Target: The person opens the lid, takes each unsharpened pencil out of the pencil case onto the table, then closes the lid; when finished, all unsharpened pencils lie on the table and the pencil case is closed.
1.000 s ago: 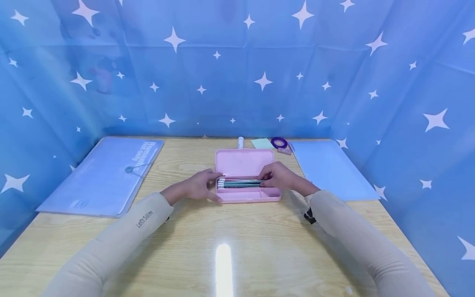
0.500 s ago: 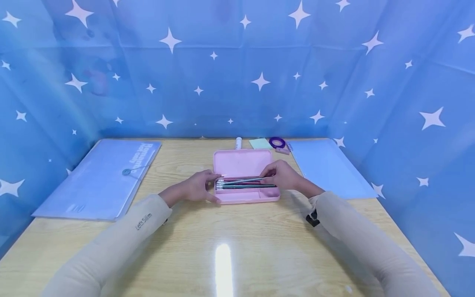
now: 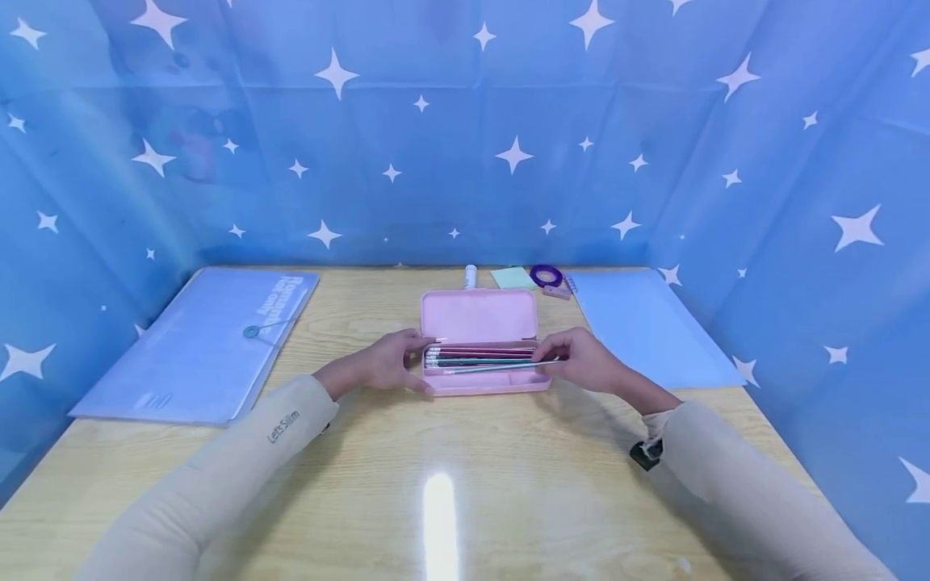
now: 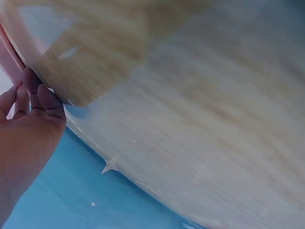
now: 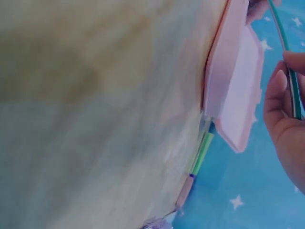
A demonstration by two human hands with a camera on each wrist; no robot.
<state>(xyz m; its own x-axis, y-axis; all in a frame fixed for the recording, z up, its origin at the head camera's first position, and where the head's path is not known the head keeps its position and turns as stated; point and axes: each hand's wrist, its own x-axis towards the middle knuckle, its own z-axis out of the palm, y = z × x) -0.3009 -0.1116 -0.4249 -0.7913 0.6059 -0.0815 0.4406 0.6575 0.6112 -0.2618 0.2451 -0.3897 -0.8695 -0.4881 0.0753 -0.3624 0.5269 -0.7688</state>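
Observation:
A pink pencil case lies with its lid raised in the middle of the table, holding several red and dark pencils. My left hand grips the case's left end, thumb toward the front and fingers toward the back. In the left wrist view, that hand reaches the pink edge with its fingertips. Over the right end of the case, my right hand pinches a green pencil between thumb and fingers. The pencil slants over the front compartment, its eraser end pointing left.
A clear document folder lies at the left and a pale blue sheet-like folder at the right. Behind the case are a white glue-stick-like tube, green sticky notes, a purple tape roll and a small pinkish block.
My right hand has lifted the green pencil from among the others and moved right and slightly toward me with it. The left hand has stayed at the case's left end.

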